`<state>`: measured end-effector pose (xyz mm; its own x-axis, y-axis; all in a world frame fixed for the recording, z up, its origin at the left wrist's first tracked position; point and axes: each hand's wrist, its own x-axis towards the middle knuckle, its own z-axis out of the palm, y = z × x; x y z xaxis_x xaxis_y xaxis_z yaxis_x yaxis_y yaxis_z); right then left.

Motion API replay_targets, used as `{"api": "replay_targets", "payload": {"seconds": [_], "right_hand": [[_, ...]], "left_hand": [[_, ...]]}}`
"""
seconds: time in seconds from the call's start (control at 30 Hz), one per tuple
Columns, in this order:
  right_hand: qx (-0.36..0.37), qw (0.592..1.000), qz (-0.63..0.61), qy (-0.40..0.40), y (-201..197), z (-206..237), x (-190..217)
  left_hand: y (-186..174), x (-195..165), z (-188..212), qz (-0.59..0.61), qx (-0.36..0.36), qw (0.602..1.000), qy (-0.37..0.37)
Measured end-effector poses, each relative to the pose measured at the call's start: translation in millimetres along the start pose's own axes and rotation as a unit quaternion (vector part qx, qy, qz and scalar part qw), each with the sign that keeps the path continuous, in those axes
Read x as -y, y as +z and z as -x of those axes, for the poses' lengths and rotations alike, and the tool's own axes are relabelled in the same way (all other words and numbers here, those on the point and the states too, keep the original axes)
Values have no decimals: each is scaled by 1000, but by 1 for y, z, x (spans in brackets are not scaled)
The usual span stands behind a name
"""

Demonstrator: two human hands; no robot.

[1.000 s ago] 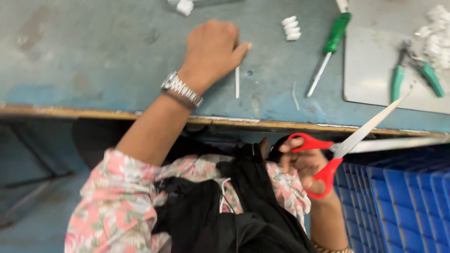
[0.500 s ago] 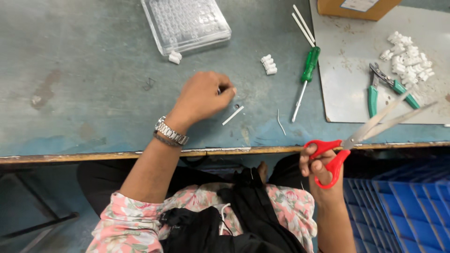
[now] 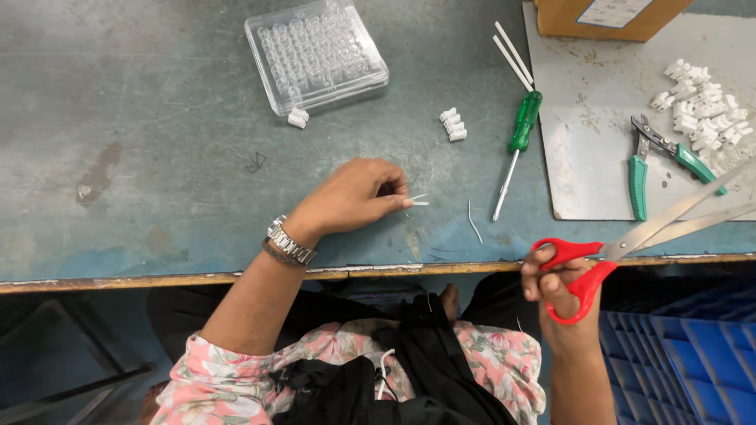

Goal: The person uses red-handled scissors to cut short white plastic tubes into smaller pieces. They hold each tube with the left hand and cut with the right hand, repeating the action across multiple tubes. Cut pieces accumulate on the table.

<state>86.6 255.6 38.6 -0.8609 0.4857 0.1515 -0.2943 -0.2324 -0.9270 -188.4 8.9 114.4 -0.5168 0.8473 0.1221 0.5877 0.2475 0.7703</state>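
My left hand pinches a thin white stick left of the green screwdriver; right hand grips red scissors, blades parted

On the table, the screwdriver lies between 2 connector blocks and, seemingly, pliers.

Left hand pinching a thin white tube on the worktop, right hand below the worktop edge gripping red-handled scissors, green screwdriver right of the tube
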Motion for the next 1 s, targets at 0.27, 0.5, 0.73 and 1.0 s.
{"api": "replay_targets", "payload": {"seconds": [0.27, 0.5, 0.73, 1.0], "right_hand": [[39, 997, 27, 68, 44, -5, -4], [-37, 998, 43, 28, 99, -14, 7], [-33, 999, -18, 23, 96, 1, 14], [-3, 986, -136, 92, 86, 34, 13]], "left_hand": [[1, -7, -5, 356, 52, 932, -35], [21, -22, 7, 274, 67, 959, 5], [55, -56, 46, 121, -67, 968, 210], [72, -78, 73, 60, -105, 961, 250]]}}
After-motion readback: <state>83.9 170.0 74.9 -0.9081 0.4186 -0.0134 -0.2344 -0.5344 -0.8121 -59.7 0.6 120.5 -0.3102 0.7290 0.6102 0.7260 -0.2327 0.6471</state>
